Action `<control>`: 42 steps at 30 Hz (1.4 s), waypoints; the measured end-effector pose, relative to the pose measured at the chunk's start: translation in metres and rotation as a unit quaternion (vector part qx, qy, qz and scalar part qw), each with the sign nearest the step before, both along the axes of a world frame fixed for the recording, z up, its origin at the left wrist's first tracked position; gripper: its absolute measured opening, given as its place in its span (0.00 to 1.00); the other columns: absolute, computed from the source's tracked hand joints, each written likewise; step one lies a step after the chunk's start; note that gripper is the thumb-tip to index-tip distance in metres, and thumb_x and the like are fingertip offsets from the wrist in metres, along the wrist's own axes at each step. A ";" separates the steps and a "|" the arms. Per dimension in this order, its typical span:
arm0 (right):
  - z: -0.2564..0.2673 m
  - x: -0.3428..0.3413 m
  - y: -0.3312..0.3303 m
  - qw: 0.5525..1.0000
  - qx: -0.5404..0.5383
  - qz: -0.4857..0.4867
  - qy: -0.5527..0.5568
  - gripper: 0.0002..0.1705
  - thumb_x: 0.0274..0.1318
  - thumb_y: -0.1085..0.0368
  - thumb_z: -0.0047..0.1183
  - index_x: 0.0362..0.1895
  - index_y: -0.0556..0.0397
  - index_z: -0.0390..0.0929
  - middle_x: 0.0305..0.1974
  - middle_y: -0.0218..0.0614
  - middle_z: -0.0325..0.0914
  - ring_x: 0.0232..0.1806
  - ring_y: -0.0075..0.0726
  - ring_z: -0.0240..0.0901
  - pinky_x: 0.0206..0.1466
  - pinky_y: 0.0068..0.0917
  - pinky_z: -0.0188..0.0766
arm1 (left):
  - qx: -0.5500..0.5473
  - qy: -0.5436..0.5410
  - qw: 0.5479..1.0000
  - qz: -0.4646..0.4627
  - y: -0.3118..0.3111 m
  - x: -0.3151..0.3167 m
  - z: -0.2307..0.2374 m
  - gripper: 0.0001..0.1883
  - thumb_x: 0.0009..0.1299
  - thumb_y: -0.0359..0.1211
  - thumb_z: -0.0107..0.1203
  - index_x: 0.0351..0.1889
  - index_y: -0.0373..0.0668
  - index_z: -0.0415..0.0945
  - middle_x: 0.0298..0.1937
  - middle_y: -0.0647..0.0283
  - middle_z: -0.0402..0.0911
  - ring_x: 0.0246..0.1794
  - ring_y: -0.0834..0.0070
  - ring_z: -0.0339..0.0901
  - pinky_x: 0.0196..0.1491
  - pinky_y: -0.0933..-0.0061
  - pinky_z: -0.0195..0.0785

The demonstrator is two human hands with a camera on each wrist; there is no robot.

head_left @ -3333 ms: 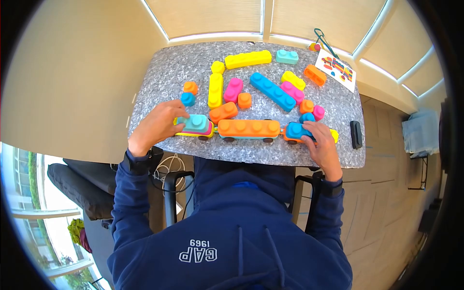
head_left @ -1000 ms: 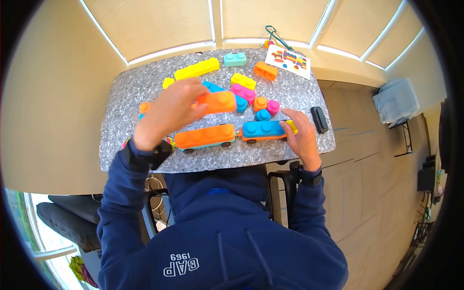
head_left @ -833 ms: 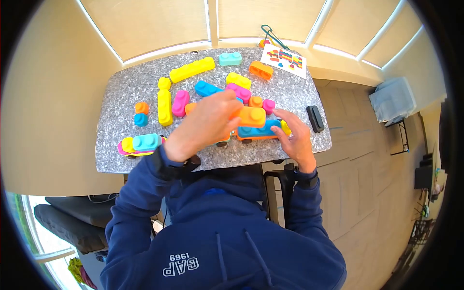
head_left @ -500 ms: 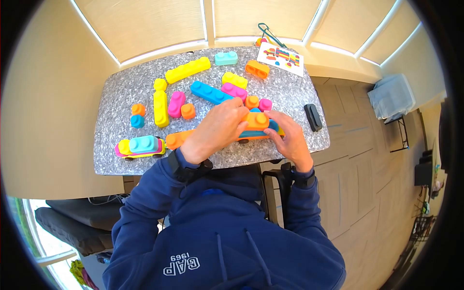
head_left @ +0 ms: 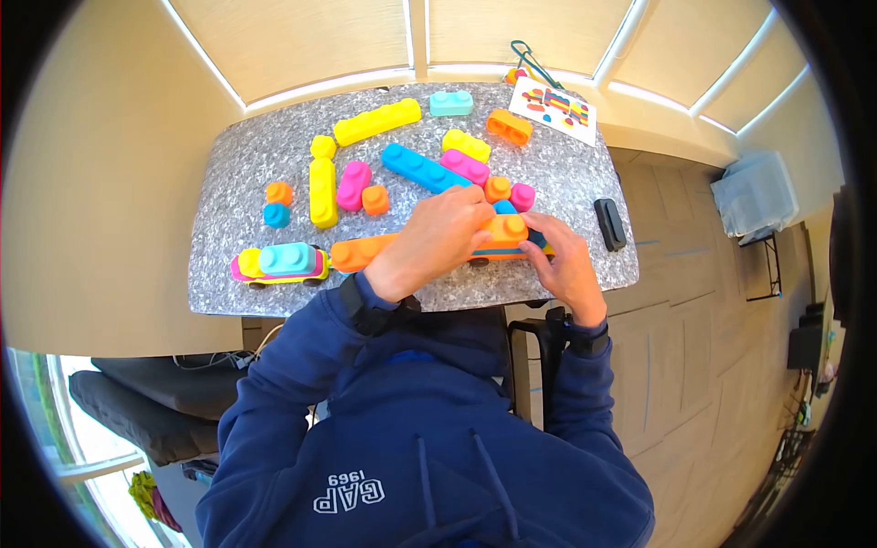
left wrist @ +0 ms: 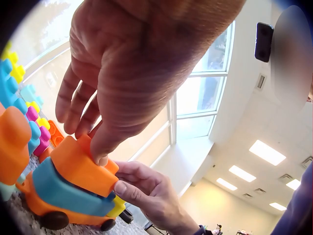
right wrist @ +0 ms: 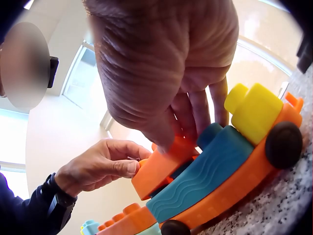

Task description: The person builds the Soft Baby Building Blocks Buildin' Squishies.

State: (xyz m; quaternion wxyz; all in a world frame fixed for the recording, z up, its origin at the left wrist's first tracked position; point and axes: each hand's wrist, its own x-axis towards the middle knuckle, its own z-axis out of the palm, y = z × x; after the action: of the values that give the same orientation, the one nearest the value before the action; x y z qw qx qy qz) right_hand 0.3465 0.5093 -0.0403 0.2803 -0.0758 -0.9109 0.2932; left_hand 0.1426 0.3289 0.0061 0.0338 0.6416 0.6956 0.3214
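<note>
My left hand (head_left: 437,239) pinches an orange brick (head_left: 505,230) between thumb and fingers, over the blue brick of the right-hand toy car. In the left wrist view, a dark gap shows between the orange brick (left wrist: 80,165) and the blue brick (left wrist: 66,193), the orange one slightly tilted. The thumb and fingers of my right hand (head_left: 568,269) pinch its other end. A yellow brick (right wrist: 257,115) stands beside the blue brick (right wrist: 200,169) on the orange wheeled base (right wrist: 230,193), in the right wrist view.
Left of my hands are the orange-topped middle car (head_left: 358,252) and a car with a teal brick (head_left: 289,258). Behind lie loose bricks, including a long blue one (head_left: 422,169) and yellow ones (head_left: 376,121). A picture card (head_left: 554,110) and black object (head_left: 609,225) lie right.
My left hand has left the teal-topped car, lifted the orange brick from the table and brought it right, onto the blue brick. My right hand has moved from the car to the orange brick's end.
</note>
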 end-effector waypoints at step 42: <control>0.000 0.004 0.001 0.999 -0.037 0.011 -0.010 0.23 0.64 0.74 0.73 0.62 0.61 0.85 0.62 0.53 0.90 0.65 0.64 0.86 0.70 0.48 0.82 | -0.133 0.086 0.982 0.099 -0.132 -0.148 0.090 0.10 0.70 0.30 0.72 0.48 0.39 0.92 0.46 0.55 0.89 0.48 0.55 0.87 0.53 0.57 0.82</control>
State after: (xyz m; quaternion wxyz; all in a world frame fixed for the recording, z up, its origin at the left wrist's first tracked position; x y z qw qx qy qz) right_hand 0.3507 0.5101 -0.0404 0.2651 -0.0788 -0.9030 0.3287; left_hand -0.0054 0.1968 0.0957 0.0272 0.5847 0.7926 0.1710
